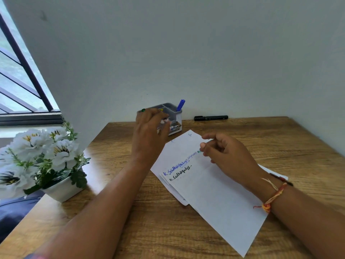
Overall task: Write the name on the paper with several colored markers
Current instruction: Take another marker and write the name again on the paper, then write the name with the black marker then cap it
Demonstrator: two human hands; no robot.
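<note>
Right hand (pixel 222 150) half-curled, left hand (pixel 149 131) at holder (pixel 176 114)

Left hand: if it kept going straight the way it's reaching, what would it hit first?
The grey marker holder, directly ahead of the left hand, which seems to grip a green-capped marker. The hand may already touch the holder; depth is unclear.

— How many markers?
— Three: one blue marker (pixel 180 105) in the pen holder (pixel 178 118), one black marker (pixel 211 117) lying along the far edge of the tabletop (pixel 280 139), and one green marker (pixel 143 110) with only its end showing.
— Holders?
— One, at that far edge.
— Paper?
— At least two sheets of paper (pixel 214 193), stacked mid-table.
— Anything else?
— One flower pot (pixel 61 191) at the left edge. Two hands: left hand (pixel 149 131), right hand (pixel 229 156).
</note>
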